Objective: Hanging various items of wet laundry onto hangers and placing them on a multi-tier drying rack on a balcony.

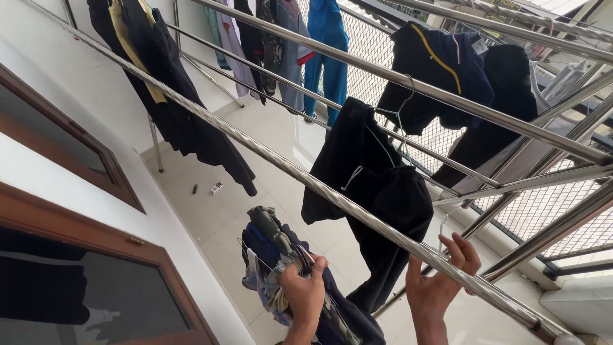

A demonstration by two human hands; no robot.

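Observation:
My left hand grips a bundle of clothes on wire hangers, dark blue and patterned, held low in front of me. My right hand is raised to the nearest steel rail, its fingers curled at the hook of a wire hanger just behind the rail. A black hooded garment hangs close to the left of that hand. Whether the right hand pinches the hanger is hidden by the rail.
Several steel rails run diagonally overhead with dark garments, a navy top and blue trousers on them. A white wall with brown-framed windows is on the left, wire mesh fencing on the right, pale floor tiles below.

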